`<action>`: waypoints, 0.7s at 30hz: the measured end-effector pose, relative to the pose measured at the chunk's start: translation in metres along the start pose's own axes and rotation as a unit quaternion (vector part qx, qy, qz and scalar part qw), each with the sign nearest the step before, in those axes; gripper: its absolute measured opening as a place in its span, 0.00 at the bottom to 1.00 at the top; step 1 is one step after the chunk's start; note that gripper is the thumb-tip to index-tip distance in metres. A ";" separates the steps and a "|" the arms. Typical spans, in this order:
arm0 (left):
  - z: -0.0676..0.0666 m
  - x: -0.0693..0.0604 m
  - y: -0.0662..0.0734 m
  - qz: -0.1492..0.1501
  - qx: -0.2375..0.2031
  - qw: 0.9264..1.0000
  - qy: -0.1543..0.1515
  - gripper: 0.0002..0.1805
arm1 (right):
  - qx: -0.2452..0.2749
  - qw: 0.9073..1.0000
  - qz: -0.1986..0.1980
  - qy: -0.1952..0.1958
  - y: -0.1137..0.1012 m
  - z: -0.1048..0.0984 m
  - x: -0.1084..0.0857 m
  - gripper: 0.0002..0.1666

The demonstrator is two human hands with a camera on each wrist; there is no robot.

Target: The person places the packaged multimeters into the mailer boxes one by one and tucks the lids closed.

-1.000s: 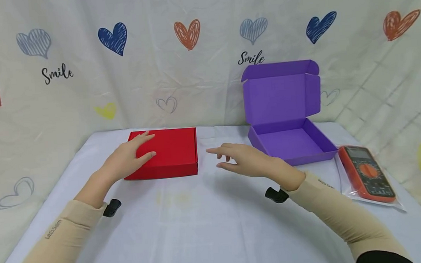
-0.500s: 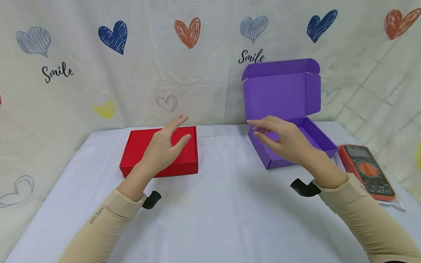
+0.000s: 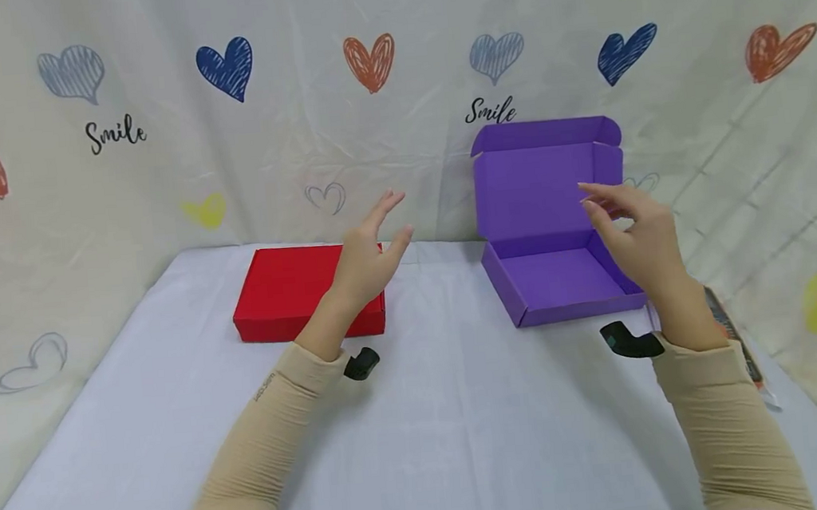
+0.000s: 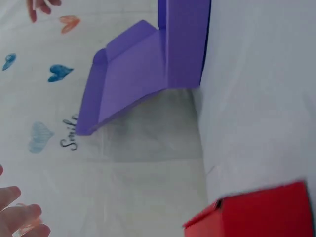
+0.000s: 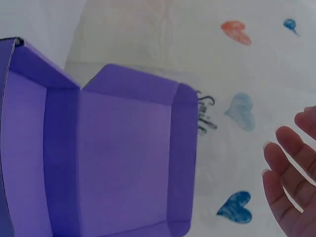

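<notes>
An open purple box point(image 3: 562, 279) stands at the back right of the table, its lid raised toward the backdrop. My right hand point(image 3: 640, 233) is in the air at the box's right side, its fingers loosely bent and nothing in them; the right wrist view shows the fingers point(image 5: 291, 177) beside the lid. A closed red box point(image 3: 285, 289) lies to the left. Above its right end hovers my left hand point(image 3: 369, 262), fingers extended, thumb apart, holding nothing. The right forearm mostly hides an orange and black multimeter point(image 3: 735, 333) in a clear bag.
White cloth covers the table point(image 3: 422, 430). Behind it hangs a pale backdrop point(image 3: 422, 158) printed with hearts and the word "Smile". Each sleeve cuff has a black wrist camera point(image 3: 362, 363). The table's right edge runs close past the multimeter.
Both hands have moved right and up: the left from the red box's left side to above its right end, the right from between the boxes past the purple one, covering most of the multimeter.
</notes>
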State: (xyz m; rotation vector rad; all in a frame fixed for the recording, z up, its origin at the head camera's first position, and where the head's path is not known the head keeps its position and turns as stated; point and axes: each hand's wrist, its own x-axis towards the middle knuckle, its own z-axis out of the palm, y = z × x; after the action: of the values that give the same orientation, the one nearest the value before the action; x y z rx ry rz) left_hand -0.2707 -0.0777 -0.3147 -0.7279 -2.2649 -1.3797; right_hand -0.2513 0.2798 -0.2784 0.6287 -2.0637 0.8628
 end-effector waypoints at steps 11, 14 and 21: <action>0.081 0.012 -0.005 -0.102 -0.064 0.992 -0.047 0.32 | -0.034 0.976 0.211 0.045 0.066 -0.015 -0.026 0.18; 0.102 0.015 -0.008 -0.148 -0.110 0.981 -0.056 0.33 | -0.054 0.968 0.244 0.039 0.080 -0.016 -0.032 0.19; 0.138 0.025 -0.018 -0.237 -0.200 0.950 -0.044 0.33 | -0.119 0.930 0.344 -0.043 0.111 -0.014 -0.045 0.24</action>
State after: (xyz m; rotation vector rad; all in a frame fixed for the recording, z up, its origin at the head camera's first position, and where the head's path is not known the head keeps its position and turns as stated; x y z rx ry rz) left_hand -0.3092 0.0445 -0.3738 -0.3661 -2.3492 -2.1122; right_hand -0.2939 0.3682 -0.3488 -0.2236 -2.4574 0.9441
